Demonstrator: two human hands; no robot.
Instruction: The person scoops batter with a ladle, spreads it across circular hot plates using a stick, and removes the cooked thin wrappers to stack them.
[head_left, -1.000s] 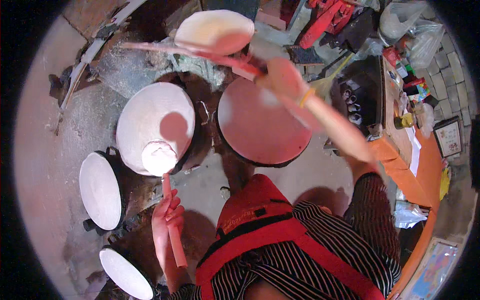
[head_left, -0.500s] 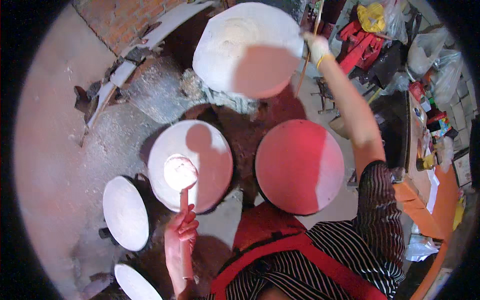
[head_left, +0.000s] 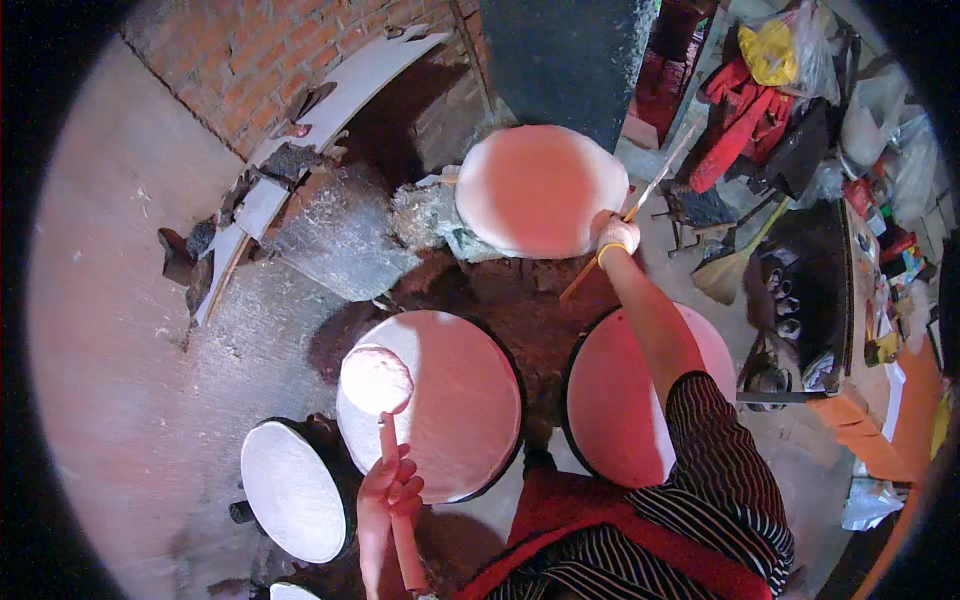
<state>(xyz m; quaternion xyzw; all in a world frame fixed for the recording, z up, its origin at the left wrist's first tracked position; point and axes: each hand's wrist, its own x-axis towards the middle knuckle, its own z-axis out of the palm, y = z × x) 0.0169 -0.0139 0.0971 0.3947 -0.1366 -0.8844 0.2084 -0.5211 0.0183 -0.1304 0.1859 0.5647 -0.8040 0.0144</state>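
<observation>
My left hand (head_left: pixel 388 490) is closed round the handle of a ladle (head_left: pixel 378 382) whose round bowl looks full of something white. The bowl hangs over a round, flat, pale-topped pan (head_left: pixel 465 425) with a dark rim. Farther off, my right hand (head_left: pixel 617 236) wears a white glove and grips a long thin wooden stick (head_left: pixel 655 182). That hand is at the right edge of a large, pale round disc (head_left: pixel 540 190); whether it also holds the disc, I cannot tell. Below my right forearm lies another round pan (head_left: pixel 612 400), partly hidden by the arm.
Another pale round pan (head_left: pixel 293 490) stands at the lower left. A brick wall (head_left: pixel 270 65) and a curved white board (head_left: pixel 350 85) are at the back left. On the right are a cluttered table (head_left: pixel 860 290), a broom (head_left: pixel 735 262) and red cloth (head_left: pixel 740 125).
The far disc looks smaller and lower, showing the dark panel behind it. My right hand has moved with it, still gripping the stick. My view has shifted; the ladle stays over the left pan.
</observation>
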